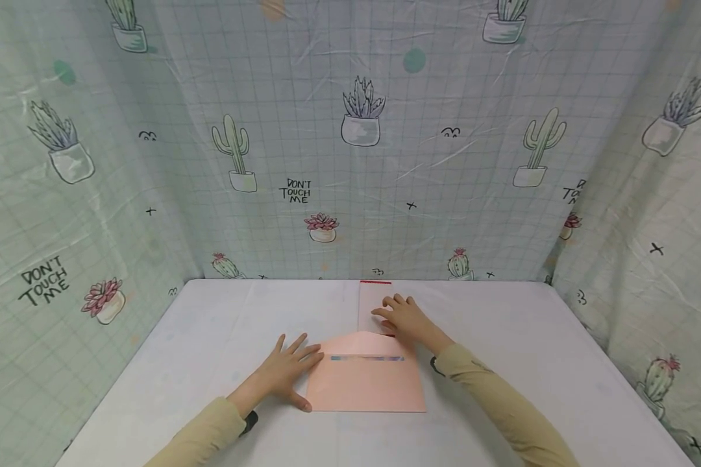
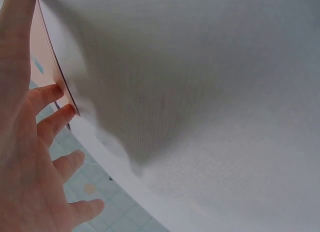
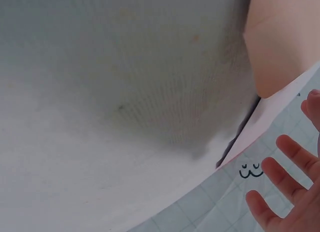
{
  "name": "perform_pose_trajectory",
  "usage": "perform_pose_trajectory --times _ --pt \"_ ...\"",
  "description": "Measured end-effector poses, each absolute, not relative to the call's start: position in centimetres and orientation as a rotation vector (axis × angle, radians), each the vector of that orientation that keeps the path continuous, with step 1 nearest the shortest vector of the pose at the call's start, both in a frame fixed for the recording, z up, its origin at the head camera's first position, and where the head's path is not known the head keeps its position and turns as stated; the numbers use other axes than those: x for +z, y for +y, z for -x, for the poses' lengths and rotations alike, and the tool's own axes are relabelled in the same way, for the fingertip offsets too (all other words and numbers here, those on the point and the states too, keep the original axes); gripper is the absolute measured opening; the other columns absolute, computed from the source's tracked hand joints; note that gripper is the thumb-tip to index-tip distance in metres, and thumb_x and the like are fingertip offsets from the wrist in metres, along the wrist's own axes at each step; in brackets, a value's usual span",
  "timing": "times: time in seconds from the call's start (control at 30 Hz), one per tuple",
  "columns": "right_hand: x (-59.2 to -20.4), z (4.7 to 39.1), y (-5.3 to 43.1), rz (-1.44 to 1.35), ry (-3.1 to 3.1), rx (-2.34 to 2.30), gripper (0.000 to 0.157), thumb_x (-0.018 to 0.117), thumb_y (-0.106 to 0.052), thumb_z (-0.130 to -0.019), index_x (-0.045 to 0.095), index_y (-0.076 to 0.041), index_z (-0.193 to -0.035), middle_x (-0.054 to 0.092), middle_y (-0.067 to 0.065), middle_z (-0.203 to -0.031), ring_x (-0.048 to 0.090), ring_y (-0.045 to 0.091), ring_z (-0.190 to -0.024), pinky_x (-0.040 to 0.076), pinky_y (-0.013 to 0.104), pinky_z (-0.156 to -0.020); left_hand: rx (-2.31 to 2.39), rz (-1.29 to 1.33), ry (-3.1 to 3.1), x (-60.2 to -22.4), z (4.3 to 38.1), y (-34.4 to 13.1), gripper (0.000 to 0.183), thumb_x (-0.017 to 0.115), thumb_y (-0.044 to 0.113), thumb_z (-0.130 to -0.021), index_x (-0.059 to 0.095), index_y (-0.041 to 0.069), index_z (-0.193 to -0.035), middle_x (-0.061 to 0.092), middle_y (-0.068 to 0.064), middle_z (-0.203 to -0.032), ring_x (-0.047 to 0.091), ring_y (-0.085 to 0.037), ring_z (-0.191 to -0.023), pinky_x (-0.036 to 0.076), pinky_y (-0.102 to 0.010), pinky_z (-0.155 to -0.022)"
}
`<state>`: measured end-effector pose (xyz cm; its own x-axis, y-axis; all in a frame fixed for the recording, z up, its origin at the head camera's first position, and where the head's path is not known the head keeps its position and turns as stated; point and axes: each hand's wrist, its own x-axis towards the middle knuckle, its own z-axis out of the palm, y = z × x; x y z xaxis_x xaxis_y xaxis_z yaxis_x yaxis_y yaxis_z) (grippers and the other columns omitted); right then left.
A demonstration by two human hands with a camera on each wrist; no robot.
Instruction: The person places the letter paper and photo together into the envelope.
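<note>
A peach envelope [image 1: 365, 386] lies on the white table, its flap [image 1: 359, 342] raised toward the far side. A narrow multicoloured strip [image 1: 367, 358] shows just below the flap. My left hand [image 1: 286, 370] rests with spread fingers at the envelope's left edge, thumb by the near left corner. In the left wrist view, two fingertips [image 2: 65, 112] touch that edge. My right hand [image 1: 407, 320] is over the flap's right side and a pale pink, flat rectangular item [image 1: 369, 308] with a red far edge. Its fingers are spread and slightly bent; whether the thumb touches anything is hard to tell.
The white table [image 1: 239, 318] ends at a cactus-print cloth [image 1: 409, 162] hanging behind it and at both sides. The pale pink item reaches nearly to the table's far edge. Dark bands [image 1: 249, 423] show at the wrists.
</note>
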<state>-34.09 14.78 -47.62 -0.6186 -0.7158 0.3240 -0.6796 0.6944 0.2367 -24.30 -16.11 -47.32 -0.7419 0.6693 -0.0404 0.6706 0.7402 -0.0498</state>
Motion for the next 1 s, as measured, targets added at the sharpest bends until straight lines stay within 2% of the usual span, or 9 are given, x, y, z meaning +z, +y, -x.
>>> perform_pose_trajectory --times 0.2,0.33,0.43,0.53,0.63,0.73,0.87,1.0 --pt "-47.9 35.1 14.0 -1.090 -2.457 -0.171 0.027 0.060 -0.028 -0.084 0.060 -0.029 -0.111 0.057 0.003 -0.102 0.044 0.018 -0.082 0.026 0.027 -0.058 -0.107 -1.133 2.921 -47.6 24.3 -16.3 0.102 0.063 0.071 -0.053 0.040 0.012 -0.134 0.038 -0.005 -0.141 0.026 -0.038 -0.132 0.021 -0.066 -0.098" --pt "-48.0 35.7 13.5 -1.100 -2.456 -0.173 0.029 0.058 -0.032 -0.084 0.059 -0.031 -0.114 0.057 0.005 -0.106 0.046 0.020 -0.086 0.032 0.030 -0.059 -0.089 -1.142 2.921 -47.6 24.2 -16.3 0.101 0.064 0.070 -0.054 0.040 0.012 -0.133 0.038 -0.006 -0.141 0.026 -0.039 -0.132 0.021 -0.066 -0.098" --pt "-48.2 36.1 13.2 -1.121 -2.446 -0.196 0.033 0.056 -0.038 -0.084 0.057 -0.034 -0.117 0.057 0.005 -0.110 0.046 0.021 -0.089 0.034 0.033 -0.060 -0.078 -1.151 2.920 -47.6 24.1 -16.3 0.101 0.064 0.069 -0.054 0.041 0.011 -0.133 0.038 -0.007 -0.140 0.027 -0.040 -0.131 0.022 -0.067 -0.097" --pt "-48.3 36.3 13.0 -1.149 -2.366 -0.248 0.035 0.057 -0.044 -0.081 0.058 -0.037 -0.115 0.058 0.005 -0.110 0.047 0.020 -0.085 0.034 0.031 -0.058 -0.076 -1.154 2.920 -47.6 24.1 -16.4 0.100 0.065 0.069 -0.054 0.041 0.011 -0.133 0.039 -0.007 -0.140 0.027 -0.040 -0.131 0.022 -0.067 -0.097" --pt "-48.2 36.5 12.8 -1.140 -2.307 -0.348 0.036 0.056 -0.051 -0.078 0.057 -0.042 -0.113 0.058 0.003 -0.110 0.049 0.019 -0.084 0.040 0.032 -0.059 -0.082 -1.154 2.922 -47.6 24.3 -16.4 0.101 0.065 0.068 -0.054 0.041 0.011 -0.133 0.039 -0.007 -0.140 0.028 -0.040 -0.131 0.022 -0.067 -0.097" --pt "-48.0 36.4 12.6 -1.124 -2.387 -0.420 0.038 0.050 -0.055 -0.079 0.053 -0.045 -0.116 0.055 0.003 -0.117 0.050 0.022 -0.092 0.047 0.040 -0.069 -0.095 -1.139 2.923 -47.4 24.2 -16.4 0.100 0.065 0.069 -0.054 0.040 0.012 -0.134 0.038 -0.006 -0.141 0.027 -0.039 -0.131 0.022 -0.066 -0.098" --pt "-48.0 36.3 12.3 -1.094 -2.587 -0.446 0.043 0.043 -0.057 -0.082 0.046 -0.044 -0.124 0.047 0.006 -0.129 0.047 0.028 -0.106 0.044 0.051 -0.084 -0.036 -1.143 2.908 -47.2 24.0 -16.4 0.100 0.066 0.067 -0.054 0.040 0.010 -0.133 0.038 -0.008 -0.140 0.027 -0.041 -0.131 0.021 -0.067 -0.097" --pt "-48.6 36.6 12.1 -1.074 -2.600 -0.452 0.044 0.042 -0.059 -0.081 0.046 -0.044 -0.123 0.046 0.004 -0.131 0.047 0.026 -0.108 0.045 0.051 -0.083 -0.023 -1.136 2.899 -47.2 23.9 -16.4 0.101 0.066 0.067 -0.055 0.039 0.010 -0.134 0.038 -0.009 -0.141 0.026 -0.041 -0.131 0.020 -0.068 -0.097"
